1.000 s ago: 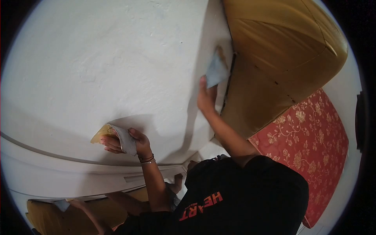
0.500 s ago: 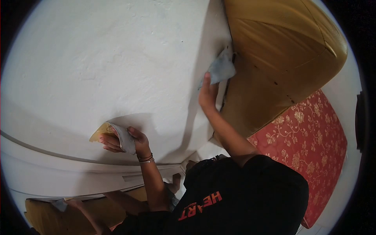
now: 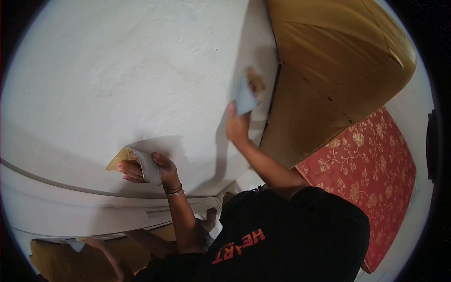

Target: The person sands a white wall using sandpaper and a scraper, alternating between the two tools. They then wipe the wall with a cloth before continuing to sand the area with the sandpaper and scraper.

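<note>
While one grey sheet (image 3: pixel 151 170) is held by the left grip (image 3: pixel 167 172), one bluish sheet (image 3: pixel 244 98) is held by the right grip (image 3: pixel 237 126), near one white surface (image 3: pixel 155 89).

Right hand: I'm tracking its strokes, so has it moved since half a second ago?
Yes. The right hand has moved away from the mustard upholstery, toward the picture's left and slightly down.

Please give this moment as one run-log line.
left hand: holds bent grey-yellow piece | right hand: holds blue-grey piece, blurred | around: white surface, mustard upholstery, red floral fabric
</note>
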`<state>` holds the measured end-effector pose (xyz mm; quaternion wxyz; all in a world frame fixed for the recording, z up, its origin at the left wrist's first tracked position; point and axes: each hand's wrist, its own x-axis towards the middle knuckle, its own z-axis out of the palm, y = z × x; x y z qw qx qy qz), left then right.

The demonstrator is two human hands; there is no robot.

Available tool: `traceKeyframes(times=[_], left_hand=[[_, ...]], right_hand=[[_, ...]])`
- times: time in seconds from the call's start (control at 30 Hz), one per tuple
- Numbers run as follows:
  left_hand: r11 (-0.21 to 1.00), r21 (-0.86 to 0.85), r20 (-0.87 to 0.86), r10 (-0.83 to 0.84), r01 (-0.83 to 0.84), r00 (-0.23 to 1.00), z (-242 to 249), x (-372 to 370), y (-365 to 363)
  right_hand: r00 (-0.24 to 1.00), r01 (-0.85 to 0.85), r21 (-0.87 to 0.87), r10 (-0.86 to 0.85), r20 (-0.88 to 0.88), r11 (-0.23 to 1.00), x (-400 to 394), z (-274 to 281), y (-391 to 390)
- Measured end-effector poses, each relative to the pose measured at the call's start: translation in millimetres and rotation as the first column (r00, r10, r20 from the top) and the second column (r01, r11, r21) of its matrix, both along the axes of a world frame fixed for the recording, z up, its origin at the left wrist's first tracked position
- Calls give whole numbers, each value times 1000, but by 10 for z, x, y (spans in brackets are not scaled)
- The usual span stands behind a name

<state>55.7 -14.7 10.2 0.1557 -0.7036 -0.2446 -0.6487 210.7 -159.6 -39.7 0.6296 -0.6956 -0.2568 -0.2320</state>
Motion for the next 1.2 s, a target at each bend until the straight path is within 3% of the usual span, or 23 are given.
traceKeyframes(times=[0.07, 0.2, 0.27, 0.33, 0.37, 0.47, 0.5, 0.53, 0.63, 0.73, 0.8, 0.87, 0.97, 1.07, 1.13, 1.17, 1.2], left_hand=[[1000, 3, -4, 0, 1, 1000, 6, 2, -5], [1000, -6, -19, 5, -5, 1000, 0, -13, -6], [1000, -15, -23, 3, -3, 1000, 6, -28, -20], [1000, -25, -21, -1, 1, 1000, 12, -15, -23], [1000, -27, -28, 8, -8, 1000, 3, -20, -17], [1000, -6, -53, 15, -15, 998, 14, -37, 3], [1000, 16, -71, 19, -18, 997, 13, -41, 2], [1000, 16, -76, 17, -16, 997, 1, -44, 0], [1000, 13, -74, 18, -17, 997, -6, -39, 7], [1000, -14, -29, 8, -9, 1000, -2, -18, -10], [1000, -25, -35, 12, -13, 999, -5, -28, -9], [1000, -18, -31, 7, -8, 999, -9, -23, 11], [1000, -15, -23, -6, 6, 1000, -9, -9, 0], [1000, -10, -19, -4, 4, 1000, -25, -16, 15], [1000, -5, -23, 10, -10, 1000, -14, -24, 10], [1000, -21, -22, 11, -11, 1000, 2, -24, -14], [999, -35, -22, 11, -11, 1000, 13, -27, -28]], right_hand=[[984, 32, -94, -15, 177, 995, -262, -23, 50], [970, -13, -295, 83, 227, 955, -380, -120, -33], [959, 86, -159, -39, 280, 984, -215, 42, -93], [997, -35, -56, 39, 69, 998, 10, 44, -114], [961, -215, -30, 206, -186, 976, 85, 74, -191], [983, -111, -117, 92, -158, 987, -22, 44, -86], [997, 64, -31, -63, 38, 997, -112, 57, 41], [979, 116, -100, -97, 176, 988, -291, 36, 46], [988, 78, -108, -62, 145, 991, -152, -142, 32], [999, -42, -8, 42, -9, 999, 11, -99, 10], [996, 83, -17, -83, 14, 996, 15, 54, -15], [992, 94, 41, -97, 79, 995, -23, 96, 19], [995, 90, -36, -88, 47, 995, -34, 63, 4], [966, 215, -20, -209, 152, 976, 95, 64, 8], [969, 197, 123, -174, -175, 973, 201, 277, -39], [986, 70, 206, -37, -160, 976, 214, 461, -159], [986, 66, 206, -33, -161, 976, 221, 418, -120]])
